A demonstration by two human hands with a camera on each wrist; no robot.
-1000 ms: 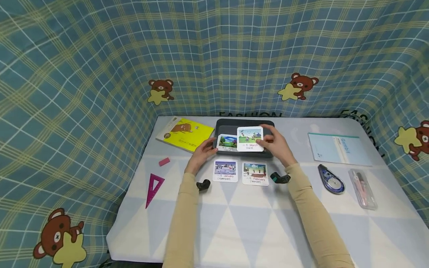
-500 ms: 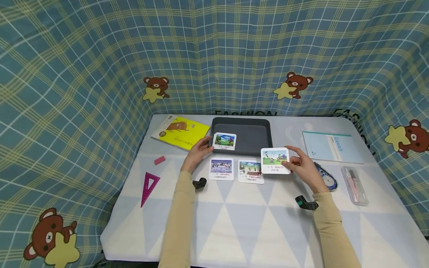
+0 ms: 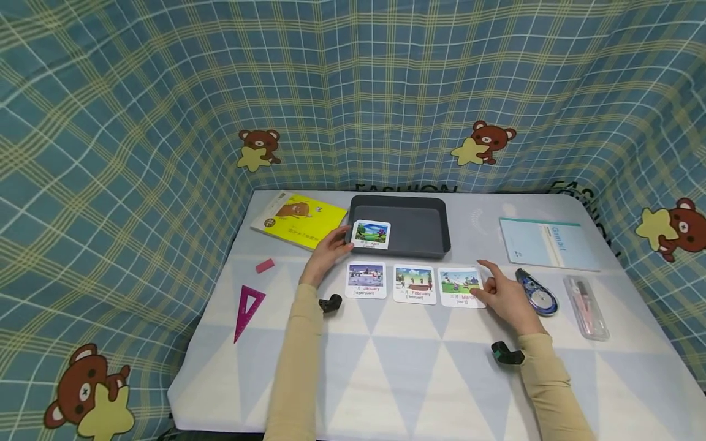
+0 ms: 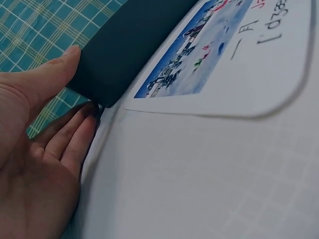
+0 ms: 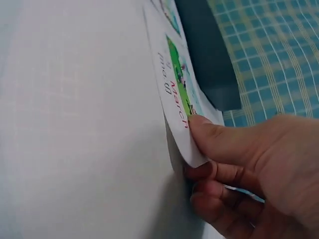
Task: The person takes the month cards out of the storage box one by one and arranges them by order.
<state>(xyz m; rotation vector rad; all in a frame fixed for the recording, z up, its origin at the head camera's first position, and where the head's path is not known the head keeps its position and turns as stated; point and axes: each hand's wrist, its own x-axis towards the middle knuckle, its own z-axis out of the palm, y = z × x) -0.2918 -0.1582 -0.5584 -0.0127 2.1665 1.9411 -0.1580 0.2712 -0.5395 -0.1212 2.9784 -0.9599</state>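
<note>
While my right hand pinches the March card flat on the table beside the February card, its thumb lies on top. My left hand rests with relaxed fingers against the dark tray.

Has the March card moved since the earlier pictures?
Yes. The March card came out of the dark tray and now lies right of the February card, pinched by the right hand.

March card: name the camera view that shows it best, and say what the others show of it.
The head view: the March card lies whole, third in the row beside February. The right wrist view shows it edge-on, its corner pinched by the right hand. The left wrist view does not show it.
</note>
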